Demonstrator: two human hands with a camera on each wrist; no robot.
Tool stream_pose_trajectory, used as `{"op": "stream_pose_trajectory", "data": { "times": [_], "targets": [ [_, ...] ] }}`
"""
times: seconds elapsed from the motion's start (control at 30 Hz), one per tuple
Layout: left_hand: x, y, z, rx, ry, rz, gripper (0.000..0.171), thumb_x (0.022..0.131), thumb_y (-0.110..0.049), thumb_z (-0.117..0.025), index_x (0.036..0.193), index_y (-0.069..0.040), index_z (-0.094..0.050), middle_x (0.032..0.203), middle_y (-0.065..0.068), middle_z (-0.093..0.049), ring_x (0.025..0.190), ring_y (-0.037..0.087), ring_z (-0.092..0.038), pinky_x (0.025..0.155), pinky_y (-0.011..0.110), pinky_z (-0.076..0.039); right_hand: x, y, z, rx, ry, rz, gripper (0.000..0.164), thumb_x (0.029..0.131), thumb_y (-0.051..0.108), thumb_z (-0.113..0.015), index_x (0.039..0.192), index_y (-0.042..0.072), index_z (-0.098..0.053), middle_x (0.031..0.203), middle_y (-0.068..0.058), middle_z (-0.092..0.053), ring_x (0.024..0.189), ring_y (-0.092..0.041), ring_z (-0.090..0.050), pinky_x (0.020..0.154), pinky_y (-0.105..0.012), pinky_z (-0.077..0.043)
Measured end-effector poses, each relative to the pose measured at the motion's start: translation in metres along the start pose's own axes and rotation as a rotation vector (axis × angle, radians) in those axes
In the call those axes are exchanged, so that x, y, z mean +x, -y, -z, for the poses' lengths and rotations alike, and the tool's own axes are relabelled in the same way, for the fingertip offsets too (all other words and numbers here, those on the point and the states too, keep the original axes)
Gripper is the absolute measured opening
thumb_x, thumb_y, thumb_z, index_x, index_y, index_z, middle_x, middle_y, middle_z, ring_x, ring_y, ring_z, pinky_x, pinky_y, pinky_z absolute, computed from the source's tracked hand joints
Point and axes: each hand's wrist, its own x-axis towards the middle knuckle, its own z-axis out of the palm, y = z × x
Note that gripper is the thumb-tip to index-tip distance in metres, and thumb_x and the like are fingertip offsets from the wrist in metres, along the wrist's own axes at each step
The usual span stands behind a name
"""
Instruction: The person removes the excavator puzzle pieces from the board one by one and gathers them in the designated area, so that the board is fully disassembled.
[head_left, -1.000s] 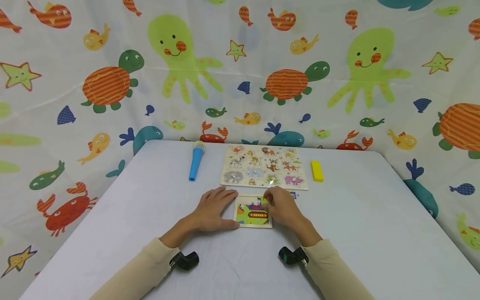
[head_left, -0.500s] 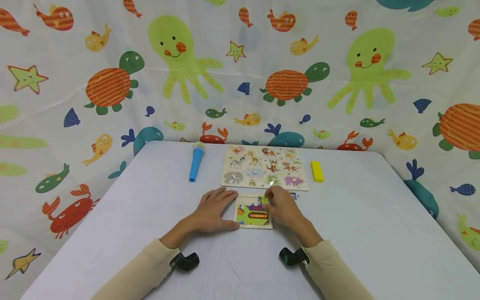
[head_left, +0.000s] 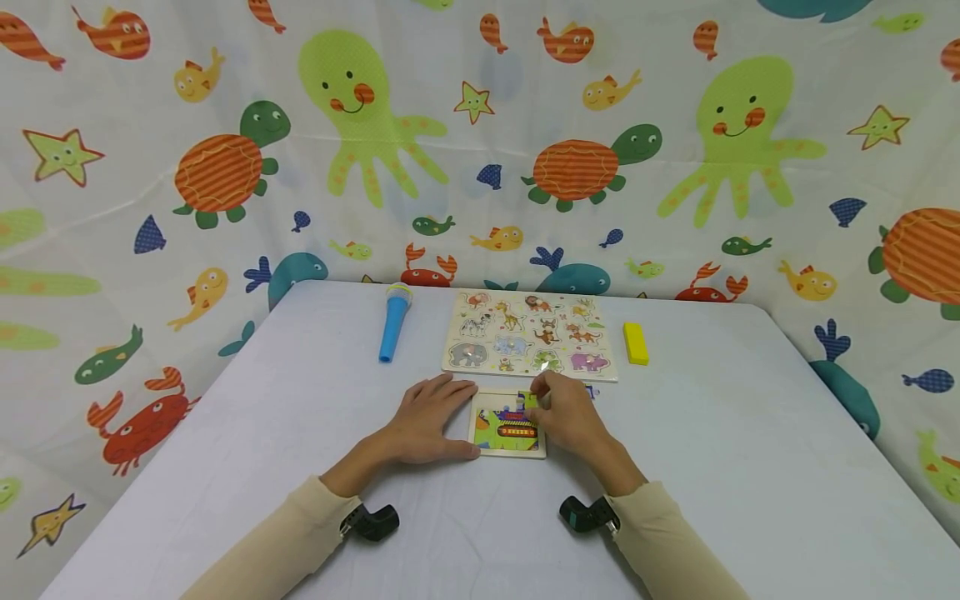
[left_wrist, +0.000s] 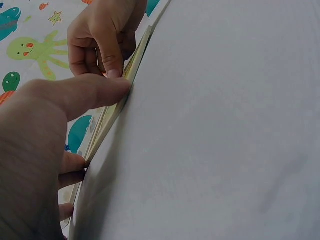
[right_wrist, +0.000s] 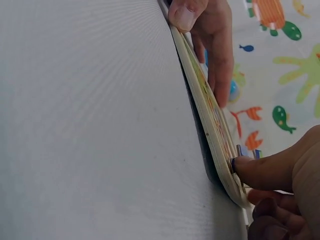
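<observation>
A small wooden jigsaw puzzle (head_left: 506, 432) with a picture of a tracked vehicle lies in its pale tray (head_left: 491, 396) on the table. My left hand (head_left: 429, 421) lies at the tray's left side, its thumb at the lower left corner and its extended fingers near the upper left. At the upper right of the tray, my right hand (head_left: 572, 421) has its fingers bent and pinches a puzzle piece (right_wrist: 242, 150), mostly hidden by the fingers. The thumb (right_wrist: 246, 167) touches the piece's edge in the right wrist view. Along the tray's top, a pale strip shows bare.
Behind the tray lies an animal peg puzzle board (head_left: 528, 335). A loose puzzle piece (head_left: 591, 392) peeks out beyond the right hand. A blue toy microphone (head_left: 393, 323) stands off to the left, a yellow block (head_left: 635, 343) to the right. A patterned curtain (head_left: 480, 192) hangs behind.
The right fingers have shifted very slightly at the tray's upper right, and the pieces beside them look a little closer in line. The left hand stays in place.
</observation>
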Motion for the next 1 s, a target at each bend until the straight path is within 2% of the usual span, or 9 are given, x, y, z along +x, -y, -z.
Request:
{"op": "stream_pose_trajectory", "data": {
  "times": [0.4, 0.73, 1.0],
  "targets": [
    [0.000, 0.000, 0.000, 0.002, 0.007, 0.003, 0.098, 0.080, -0.067, -0.068, 0.159, -0.020, -0.036, 0.164, -0.001, -0.034, 0.155, 0.029, -0.014, 0.121, 0.057, -0.011, -0.002, -0.001, 0.001, 0.099, -0.052, 0.085, 0.013, 0.090, 0.004, -0.074, 0.100, 0.008, -0.067, 0.085, 0.000, -0.063, 0.074, -0.016, -0.054, 0.068, -0.028, -0.048],
    [0.000, -0.001, 0.000, -0.003, 0.003, 0.002, 0.096, 0.080, -0.066, -0.069, 0.159, -0.020, -0.037, 0.163, -0.001, -0.035, 0.155, 0.029, -0.014, 0.121, 0.057, -0.011, -0.002, -0.002, 0.005, 0.169, -0.059, 0.061, 0.010, 0.092, 0.006, -0.072, 0.101, 0.009, -0.069, 0.087, -0.001, -0.065, 0.077, -0.017, -0.058, 0.069, -0.028, -0.051],
    [0.000, -0.001, -0.001, -0.002, 0.002, 0.006, 0.097, 0.079, -0.066, -0.068, 0.159, -0.021, -0.037, 0.163, -0.002, -0.034, 0.155, 0.029, -0.014, 0.121, 0.056, -0.011, -0.001, -0.006, 0.013, 0.272, -0.083, 0.034, 0.005, 0.095, 0.004, -0.069, 0.100, 0.005, -0.067, 0.086, -0.006, -0.067, 0.072, -0.019, -0.063, 0.066, -0.024, -0.055]
  ]
}}
